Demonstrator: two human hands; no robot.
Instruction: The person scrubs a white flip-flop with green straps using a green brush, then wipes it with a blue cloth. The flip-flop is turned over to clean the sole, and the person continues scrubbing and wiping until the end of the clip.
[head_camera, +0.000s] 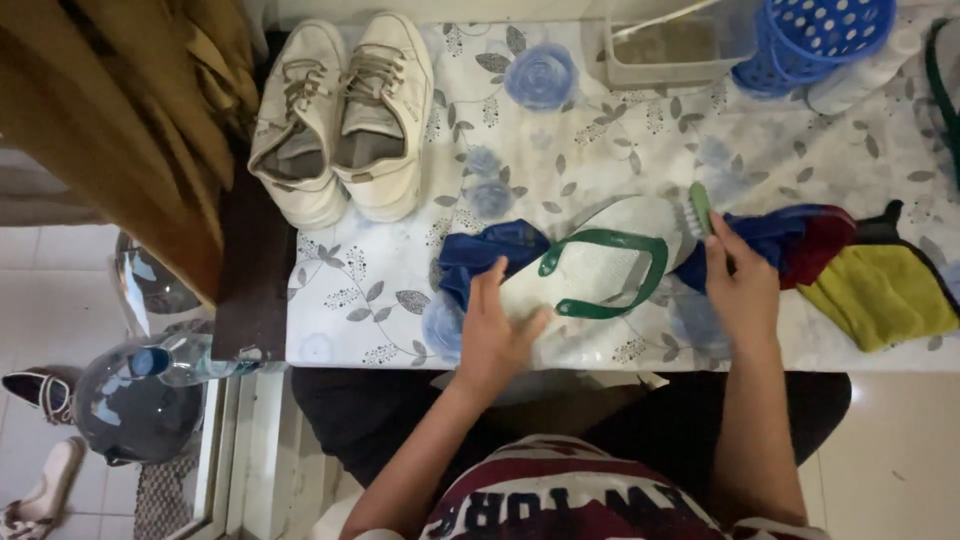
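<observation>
Flip-flop: a white flip-flop (600, 262) with green straps lies sole-down on the table (560, 140), over a blue cloth (490, 250).
Left hand: the left hand (495, 335) presses on the flip-flop's heel end, fingers spread, grip open.
Right hand: the right hand (742, 290) is closed around a green-handled brush (697, 210), bristles at the flip-flop's toe end.
Right side: red and yellow cloths (875, 285) just beside that hand.
Far side: white sneakers (345, 115), a clear container (670, 45), a blue basket (820, 35).

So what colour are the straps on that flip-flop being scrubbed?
Green straps on a white flip-flop, clearest in the head view.
</observation>
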